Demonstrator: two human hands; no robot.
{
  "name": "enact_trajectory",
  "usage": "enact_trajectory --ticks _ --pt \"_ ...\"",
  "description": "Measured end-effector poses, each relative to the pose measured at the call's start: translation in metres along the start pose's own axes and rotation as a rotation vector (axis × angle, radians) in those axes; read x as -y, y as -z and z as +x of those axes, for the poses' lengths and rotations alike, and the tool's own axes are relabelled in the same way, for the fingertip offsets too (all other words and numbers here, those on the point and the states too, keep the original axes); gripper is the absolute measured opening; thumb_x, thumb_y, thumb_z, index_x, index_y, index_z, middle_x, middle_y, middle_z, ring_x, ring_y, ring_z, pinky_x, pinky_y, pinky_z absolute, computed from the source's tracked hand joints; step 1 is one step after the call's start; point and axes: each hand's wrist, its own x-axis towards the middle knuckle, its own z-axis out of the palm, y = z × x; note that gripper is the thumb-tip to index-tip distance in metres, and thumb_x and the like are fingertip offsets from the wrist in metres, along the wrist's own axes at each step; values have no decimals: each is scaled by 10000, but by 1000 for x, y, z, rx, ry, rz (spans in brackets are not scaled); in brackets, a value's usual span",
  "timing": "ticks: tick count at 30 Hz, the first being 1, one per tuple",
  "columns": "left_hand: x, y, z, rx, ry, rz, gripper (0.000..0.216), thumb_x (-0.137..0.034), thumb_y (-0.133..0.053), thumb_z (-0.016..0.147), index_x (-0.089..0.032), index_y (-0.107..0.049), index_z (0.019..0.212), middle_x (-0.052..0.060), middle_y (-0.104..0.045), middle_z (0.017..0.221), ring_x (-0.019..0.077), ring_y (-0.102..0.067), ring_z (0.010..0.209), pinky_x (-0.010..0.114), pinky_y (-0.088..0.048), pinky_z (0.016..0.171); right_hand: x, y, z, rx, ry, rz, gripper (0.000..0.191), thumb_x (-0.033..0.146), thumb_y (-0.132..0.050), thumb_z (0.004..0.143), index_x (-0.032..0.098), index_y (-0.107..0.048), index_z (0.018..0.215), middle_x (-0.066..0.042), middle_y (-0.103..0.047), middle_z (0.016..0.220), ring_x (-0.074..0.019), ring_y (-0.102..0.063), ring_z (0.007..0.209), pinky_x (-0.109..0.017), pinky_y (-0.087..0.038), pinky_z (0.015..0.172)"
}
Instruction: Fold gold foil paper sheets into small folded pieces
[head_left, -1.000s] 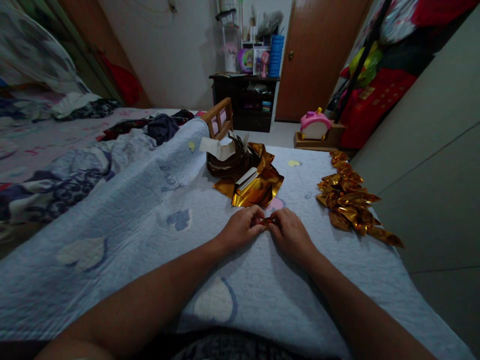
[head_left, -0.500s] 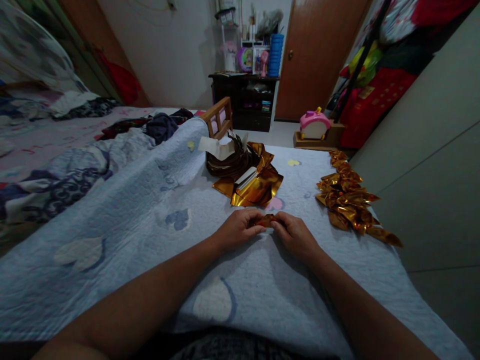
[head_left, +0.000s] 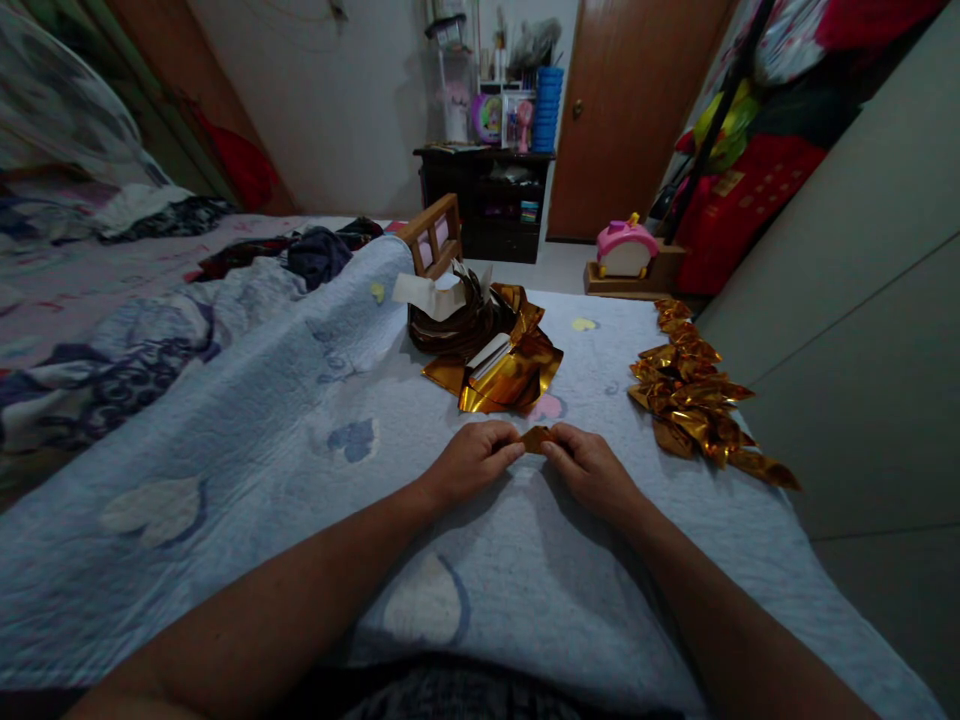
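Observation:
A small folded piece of gold foil paper (head_left: 535, 439) is pinched between both hands, just above the quilt. My left hand (head_left: 474, 460) grips its left end between thumb and fingers. At its right end, my right hand (head_left: 589, 463) is closed in a similar pinch. Beyond the hands lies a loose pile of gold foil sheets (head_left: 517, 375), some showing white backs. Touching that pile is a thick brown stack of paper (head_left: 450, 330) with pale sheets sticking up. Several folded gold foil pieces (head_left: 694, 400) are heaped in a row to the right.
A blue quilt with heart patterns (head_left: 292, 520) covers the bed. Crumpled bedding (head_left: 157, 340) lies on the left. Past the bed's far end are a wooden headboard piece (head_left: 433, 235), a dark cabinet (head_left: 480, 200) and a pink toy (head_left: 626, 248). A pale cabinet panel (head_left: 862, 350) borders the right side.
More of the foil piece shows between my hands, and its face is turned flatter toward me. My left fingertips have shifted slightly left. The piles have stayed put.

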Motion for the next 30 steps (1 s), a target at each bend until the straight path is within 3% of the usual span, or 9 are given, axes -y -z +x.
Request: enact_trajectory --ticks 9,13,19,25,30 --pt "-3 1 0 -35 30 155 297 -280 -470 935 -181 -533 663 -1 -542 704 160 -525 705 284 -376 666 -5 -2 0 -86 -28 31 159 237 -521 900 186 -671 883 -39 -692 825 -184 -611 765 -293 -446 724" --pt "-2 1 1 -9 17 181 320 -284 -441 963 -181 -585 696 11 -593 735 168 -550 733 290 -408 704 -4 -1 -1 -92 -46 79 198 258 -543 892 191 -668 1030 22 -605 681 -154 -541 621 -265 -408 622" --pt "-2 -1 0 -23 21 185 335 -273 -424 969 -179 -584 690 11 -597 737 162 -544 708 287 -400 680 -4 -1 -2 -102 -52 121 202 264 -530 891 203 -677 1015 50 -512 624 -138 -485 579 -250 -374 581" --pt "-4 -1 1 -65 57 313 309 -262 -510 933 -177 -558 641 7 -549 693 160 -524 690 287 -364 653 -4 -2 -1 -90 -25 81 196 239 -498 909 201 -679 971 3 -659 756 -152 -559 657 -257 -421 639" --pt "-4 -3 1 -70 62 506 326 -273 -573 915 -176 -585 604 25 -552 686 181 -533 720 321 -376 704 -7 -6 -1 -74 17 -112 221 160 -484 920 195 -686 1002 -51 -737 914 -193 -648 837 -301 -469 792"
